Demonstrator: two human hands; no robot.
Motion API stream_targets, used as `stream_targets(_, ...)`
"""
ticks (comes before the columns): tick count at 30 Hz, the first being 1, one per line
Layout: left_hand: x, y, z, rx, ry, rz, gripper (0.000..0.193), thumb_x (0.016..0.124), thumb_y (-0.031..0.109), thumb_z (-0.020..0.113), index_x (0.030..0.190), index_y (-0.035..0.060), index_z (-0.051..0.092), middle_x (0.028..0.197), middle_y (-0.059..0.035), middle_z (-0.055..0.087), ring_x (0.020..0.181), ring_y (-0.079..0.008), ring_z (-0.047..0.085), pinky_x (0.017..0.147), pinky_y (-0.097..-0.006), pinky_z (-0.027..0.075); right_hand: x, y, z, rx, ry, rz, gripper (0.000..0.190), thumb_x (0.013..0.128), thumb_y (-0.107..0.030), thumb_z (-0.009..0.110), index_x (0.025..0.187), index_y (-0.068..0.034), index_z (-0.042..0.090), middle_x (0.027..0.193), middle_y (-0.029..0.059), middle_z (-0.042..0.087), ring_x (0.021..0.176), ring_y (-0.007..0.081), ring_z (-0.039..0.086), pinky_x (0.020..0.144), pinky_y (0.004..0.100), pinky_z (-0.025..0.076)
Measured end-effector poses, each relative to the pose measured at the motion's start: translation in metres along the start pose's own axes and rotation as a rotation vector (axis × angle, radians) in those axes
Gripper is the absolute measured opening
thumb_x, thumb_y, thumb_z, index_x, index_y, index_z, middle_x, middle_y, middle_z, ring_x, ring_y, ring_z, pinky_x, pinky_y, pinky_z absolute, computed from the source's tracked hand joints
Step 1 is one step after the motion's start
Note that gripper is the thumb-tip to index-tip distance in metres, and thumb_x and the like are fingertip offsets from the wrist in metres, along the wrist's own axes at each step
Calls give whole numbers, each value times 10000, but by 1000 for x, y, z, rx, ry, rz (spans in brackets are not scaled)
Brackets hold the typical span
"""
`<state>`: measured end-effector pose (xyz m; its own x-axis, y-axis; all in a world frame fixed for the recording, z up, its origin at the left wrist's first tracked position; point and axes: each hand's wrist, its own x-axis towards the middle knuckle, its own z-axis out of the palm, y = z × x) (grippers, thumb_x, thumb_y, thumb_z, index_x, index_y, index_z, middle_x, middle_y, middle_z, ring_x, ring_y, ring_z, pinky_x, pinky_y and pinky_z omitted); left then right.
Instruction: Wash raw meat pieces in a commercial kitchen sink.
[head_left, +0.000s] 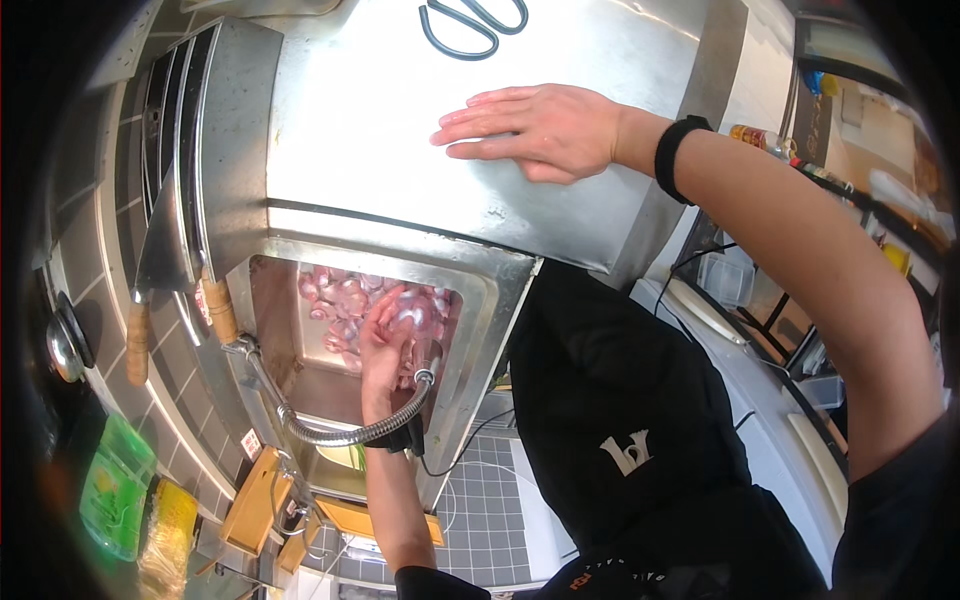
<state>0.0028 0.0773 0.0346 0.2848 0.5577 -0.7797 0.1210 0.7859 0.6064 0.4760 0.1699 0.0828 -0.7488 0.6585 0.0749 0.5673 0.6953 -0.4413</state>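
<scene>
My left hand (386, 337) is down in the steel sink (484, 300), among wet pink pieces of raw meat (349, 296). Its fingers are curved against the meat; whether they grip a piece is not clear. Close beside that hand is the end of a flexible metal faucet (426, 371), whose hose passes over my left wrist. My right hand (529, 135) is palm down over the stainless steel counter (360, 150), fingers extended and holding nothing. Beyond it, two black looped handles (469, 34), apparently of scissors, lie at the picture's top edge.
Left of the counter, a steel rack (236, 142) holds cleavers with wooden handles (137, 341). Tiled wall runs behind it. A green pack (116, 487) and a yellow pack (169, 536) are at lower left, near wooden boards (256, 499). Shelves with bottles stand at right.
</scene>
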Motion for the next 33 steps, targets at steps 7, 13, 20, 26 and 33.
stream_targets(7, 7, 33, 12, -124, 165, 182, 587, 1099, -40, 693, 1655, -53, 505, 1546, -159, 672, 1257, -212, 733, 1041, -368, 672, -4, 0, -3, -34, -46, 22, 806, 886, -82, 516, 1690, -111, 480, 1819, 74, 419, 1697, 249, 358, 1450, 458, 237)
stream_targets(13, -9, -13, -32, 666, 106, 285, 458, 1059, 6, 721, 1512, 23, 659, 1490, -210, 674, 1316, -364, 715, 1094, -425, 604, 1, -1, -3, -12, -20, 18, 807, 880, -74, 538, 1684, -115, 485, 1819, 71, 417, 1693, 251, 365, 1449, 459, 244)
stream_targets(20, -27, -91, -68, 1114, -88, 516, 320, 862, 9, 817, 1171, 60, 747, 1060, -111, 736, 1048, -227, 712, 948, -345, 596, 19, -3, 6, 21, 56, -13, 838, 830, -43, 524, 1666, -109, 512, 1813, 75, 430, 1683, 281, 392, 1426, 489, 301)
stream_targets(26, 0, -52, -35, 346, -172, -186, 328, 1012, 37, 717, 1339, 49, 720, 1155, -75, 759, 1021, -179, 725, 894, -322, 590, -4, 2, 0, 44, 23, 30, 832, 829, -28, 551, 1658, -97, 520, 1796, 87, 452, 1673, 283, 406, 1421, 489, 314)
stream_targets(33, 14, 20, 5, -247, -127, -210, 369, 1191, 267, 583, 1399, -29, 651, 1201, -155, 772, 968, -268, 776, 868, -384, 670, -7, 1, 7, 14, 51, 24, 778, 888, -36, 568, 1663, -101, 526, 1791, 84, 459, 1666, 266, 413, 1432, 458, 290)
